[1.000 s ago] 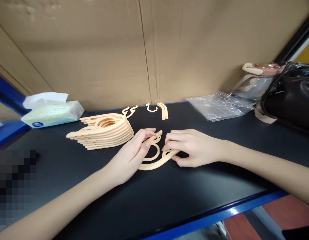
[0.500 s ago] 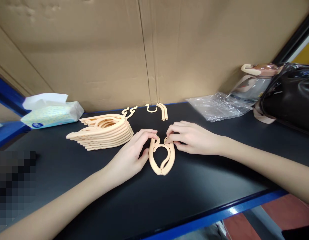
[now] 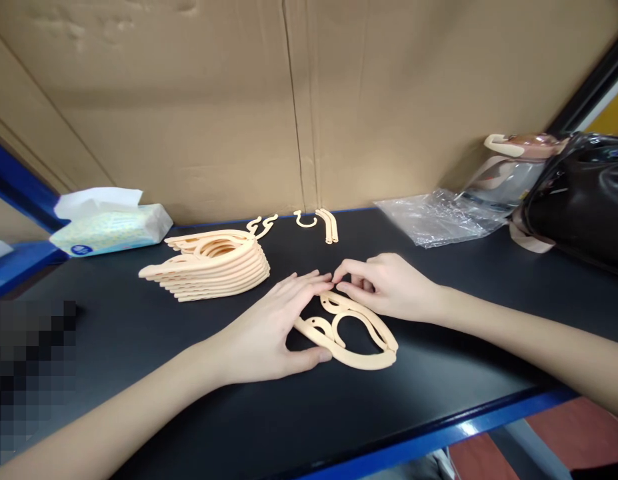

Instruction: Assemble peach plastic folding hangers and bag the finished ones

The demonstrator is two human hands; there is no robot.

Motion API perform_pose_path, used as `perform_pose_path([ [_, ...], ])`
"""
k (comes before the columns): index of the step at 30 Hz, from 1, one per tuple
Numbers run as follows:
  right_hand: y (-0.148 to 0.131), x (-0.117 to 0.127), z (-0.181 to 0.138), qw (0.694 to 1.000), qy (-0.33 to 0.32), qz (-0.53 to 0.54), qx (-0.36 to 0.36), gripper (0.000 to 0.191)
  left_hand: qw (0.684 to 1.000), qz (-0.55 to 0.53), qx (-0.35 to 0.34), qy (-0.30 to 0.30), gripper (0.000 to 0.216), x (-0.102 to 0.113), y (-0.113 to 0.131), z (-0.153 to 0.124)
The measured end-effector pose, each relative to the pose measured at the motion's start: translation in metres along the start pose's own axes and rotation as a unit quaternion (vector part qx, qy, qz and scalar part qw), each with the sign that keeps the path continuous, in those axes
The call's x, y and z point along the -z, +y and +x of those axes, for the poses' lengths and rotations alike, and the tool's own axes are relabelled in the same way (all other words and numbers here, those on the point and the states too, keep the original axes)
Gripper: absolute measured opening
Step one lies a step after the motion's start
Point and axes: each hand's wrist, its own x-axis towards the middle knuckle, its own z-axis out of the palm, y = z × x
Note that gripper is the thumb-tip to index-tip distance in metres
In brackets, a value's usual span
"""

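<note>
A folded cream-coloured hanger point(image 3: 361, 360) is placed flat on the bench point(image 3: 229, 427), in front of the person and between the two hands. The jointed end is directed to the right and toward the near edge; the free ends of the two arms are directed to the left and away. A curved hook is seated inside the loop formed by the arms.

The near arm is partly covered by the left hand point(image 3: 269, 327). This hand is spread: the fingers are extended together across the free ends, and the thumb is set against the outer side of the near arm. The right hand point(image 3: 393, 283) is positioned at the free end of the far arm, with its fingers curled and its thumb and index finger brought near each other. Whether the hanger is pinched there cannot be told.

To the left, a stack of folded hangers point(image 3: 223, 280) is laid, with two hooks point(image 3: 266, 227) projecting at its far side. Farther back, a loose hook point(image 3: 305, 222) is located just beside a pair of curved strips point(image 3: 329, 228). A tissue pack point(image 3: 113, 230) is placed at the far left. At the right, a clear plastic bag point(image 3: 433, 220), a bottle point(image 3: 513, 175) and a dark bag point(image 3: 583, 200) are grouped. The rear is bounded by cardboard point(image 3: 213, 120).
</note>
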Motion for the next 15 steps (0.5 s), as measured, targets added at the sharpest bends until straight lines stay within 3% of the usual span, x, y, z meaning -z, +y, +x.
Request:
perform_pose_path([
  [4, -0.001, 0.003, 0.001, 0.990, -0.024, 0.139, -0.011, 0.013, 1.000, 0.012, -0.024, 0.001, 0.076, 0.001, 0.002, -0.002],
  [8, 0.009, 0.003, 0.004, 0.954, -0.074, 0.288, -0.034, 0.023, 0.998, 0.033, -0.031, 0.036, 0.077, 0.000, 0.006, 0.000],
  [12, 0.019, 0.002, 0.008, 0.934, -0.063, 0.345, -0.063, 0.042, 0.984, 0.102, -0.016, 0.147, 0.071, 0.003, 0.005, 0.002],
  [15, 0.024, 0.004, 0.012, 0.914, -0.039, 0.396, -0.085, 0.041, 0.959, 0.174, 0.006, 0.223, 0.065, 0.008, 0.002, 0.001],
])
